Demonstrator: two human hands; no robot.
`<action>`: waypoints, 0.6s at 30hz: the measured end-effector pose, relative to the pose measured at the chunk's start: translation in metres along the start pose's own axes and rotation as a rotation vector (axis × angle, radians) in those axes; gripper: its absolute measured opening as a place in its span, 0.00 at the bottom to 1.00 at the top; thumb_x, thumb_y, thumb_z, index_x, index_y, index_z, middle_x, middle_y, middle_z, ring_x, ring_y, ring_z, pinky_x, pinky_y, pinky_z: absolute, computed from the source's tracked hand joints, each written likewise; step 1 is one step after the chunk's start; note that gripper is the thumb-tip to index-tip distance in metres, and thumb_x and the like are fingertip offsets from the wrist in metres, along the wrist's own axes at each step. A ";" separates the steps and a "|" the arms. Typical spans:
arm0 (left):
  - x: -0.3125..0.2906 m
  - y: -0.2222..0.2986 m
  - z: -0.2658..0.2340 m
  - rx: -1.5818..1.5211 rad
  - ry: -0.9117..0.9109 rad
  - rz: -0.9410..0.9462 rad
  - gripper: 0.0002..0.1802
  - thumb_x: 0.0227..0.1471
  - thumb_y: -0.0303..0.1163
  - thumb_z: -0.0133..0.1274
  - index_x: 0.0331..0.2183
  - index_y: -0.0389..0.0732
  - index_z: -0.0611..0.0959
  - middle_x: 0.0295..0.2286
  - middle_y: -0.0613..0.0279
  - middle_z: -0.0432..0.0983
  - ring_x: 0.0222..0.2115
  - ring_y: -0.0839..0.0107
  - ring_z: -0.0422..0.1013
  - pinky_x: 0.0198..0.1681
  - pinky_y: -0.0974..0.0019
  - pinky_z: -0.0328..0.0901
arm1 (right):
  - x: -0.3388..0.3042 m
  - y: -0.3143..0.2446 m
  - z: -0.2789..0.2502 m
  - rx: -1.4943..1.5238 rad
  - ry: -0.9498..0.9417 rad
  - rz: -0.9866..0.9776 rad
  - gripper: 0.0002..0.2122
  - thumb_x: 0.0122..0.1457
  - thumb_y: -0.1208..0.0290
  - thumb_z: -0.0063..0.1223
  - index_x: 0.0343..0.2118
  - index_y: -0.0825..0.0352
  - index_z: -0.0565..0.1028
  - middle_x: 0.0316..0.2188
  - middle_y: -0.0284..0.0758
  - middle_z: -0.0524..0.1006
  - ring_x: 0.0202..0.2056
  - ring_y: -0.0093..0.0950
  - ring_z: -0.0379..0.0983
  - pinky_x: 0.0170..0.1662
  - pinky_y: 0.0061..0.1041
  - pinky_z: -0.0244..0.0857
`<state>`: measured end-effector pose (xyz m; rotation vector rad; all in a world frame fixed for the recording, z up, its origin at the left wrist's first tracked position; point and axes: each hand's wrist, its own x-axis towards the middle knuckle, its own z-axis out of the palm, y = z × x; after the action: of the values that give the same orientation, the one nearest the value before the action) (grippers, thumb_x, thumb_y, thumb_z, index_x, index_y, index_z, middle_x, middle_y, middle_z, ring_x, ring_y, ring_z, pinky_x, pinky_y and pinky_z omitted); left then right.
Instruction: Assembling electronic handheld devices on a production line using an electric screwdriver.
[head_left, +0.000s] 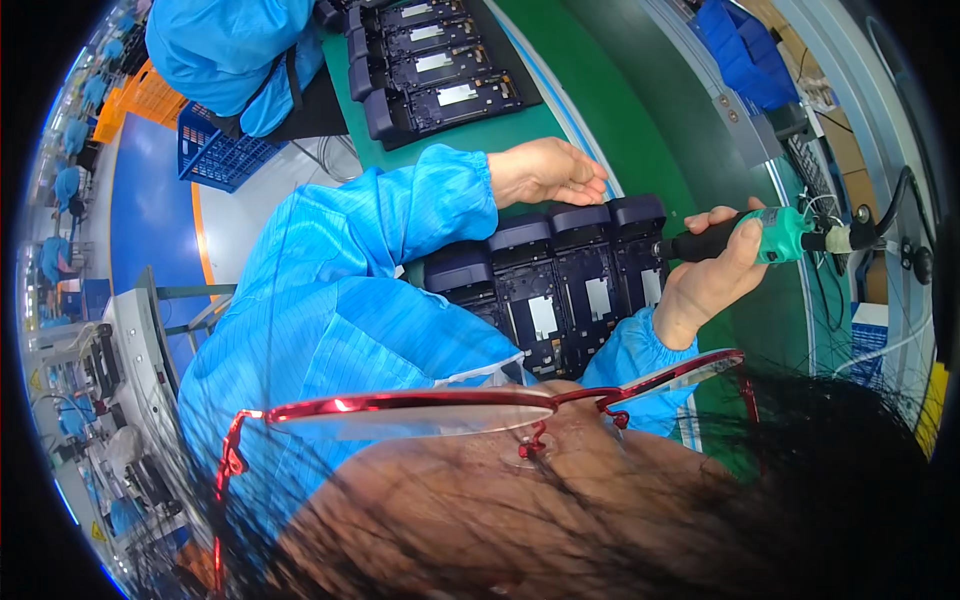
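My right hand (712,272) is wrapped round an electric screwdriver (783,236) with a black grip and a green rear end. Its tip points left, close to the rightmost of several dark plastic device housings (530,290). These housings lie side by side in front of me, with pale rectangular labels and raised rounded ends. Just beyond those ends hovers my left hand (555,172), its fingers curled and pressed together. Whatever it may hold is hidden. My left sleeve and body cover part of the leftmost housings.
Another row of similar housings (440,85) lies farther off on the green bench (640,120). A blue bin (745,52) sits at the upper right. A cable (890,215) runs from the screwdriver. Someone in blue workwear (225,50) is at upper left, beside a blue crate (225,150).
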<state>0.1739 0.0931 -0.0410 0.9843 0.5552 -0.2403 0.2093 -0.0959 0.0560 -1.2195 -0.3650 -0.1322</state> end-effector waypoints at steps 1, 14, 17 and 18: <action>-0.009 0.004 0.005 0.025 -0.011 0.011 0.13 0.54 0.27 0.49 0.40 0.29 0.74 0.36 0.51 0.73 0.37 0.65 0.74 0.43 0.68 0.71 | 0.000 -0.005 0.003 0.021 -0.002 0.008 0.26 0.53 0.56 0.52 0.44 0.76 0.62 0.22 0.36 0.69 0.22 0.24 0.66 0.30 0.25 0.62; -0.071 0.013 0.014 -0.076 -0.213 -0.005 0.11 0.52 0.33 0.55 0.32 0.33 0.76 0.25 0.59 0.75 0.24 0.73 0.74 0.27 0.74 0.71 | -0.015 -0.046 0.020 0.314 -0.077 0.013 0.20 0.52 0.57 0.55 0.40 0.67 0.65 0.20 0.33 0.68 0.19 0.25 0.63 0.27 0.28 0.62; -0.079 0.009 0.020 -0.089 -0.259 -0.017 0.11 0.51 0.33 0.56 0.31 0.34 0.77 0.24 0.60 0.75 0.24 0.74 0.74 0.27 0.75 0.71 | -0.016 -0.058 0.026 0.345 -0.043 0.012 0.21 0.51 0.51 0.53 0.39 0.63 0.66 0.20 0.32 0.68 0.19 0.25 0.63 0.26 0.28 0.60; -0.082 0.010 0.022 -0.097 -0.298 -0.028 0.11 0.51 0.33 0.56 0.31 0.34 0.77 0.24 0.60 0.75 0.24 0.74 0.73 0.27 0.75 0.71 | -0.015 -0.060 0.025 0.348 -0.043 0.015 0.21 0.51 0.51 0.53 0.39 0.63 0.66 0.20 0.32 0.68 0.19 0.25 0.63 0.26 0.28 0.60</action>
<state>0.1172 0.0757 0.0201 0.8282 0.3053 -0.3743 0.1727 -0.0944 0.1119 -0.8822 -0.3977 -0.0277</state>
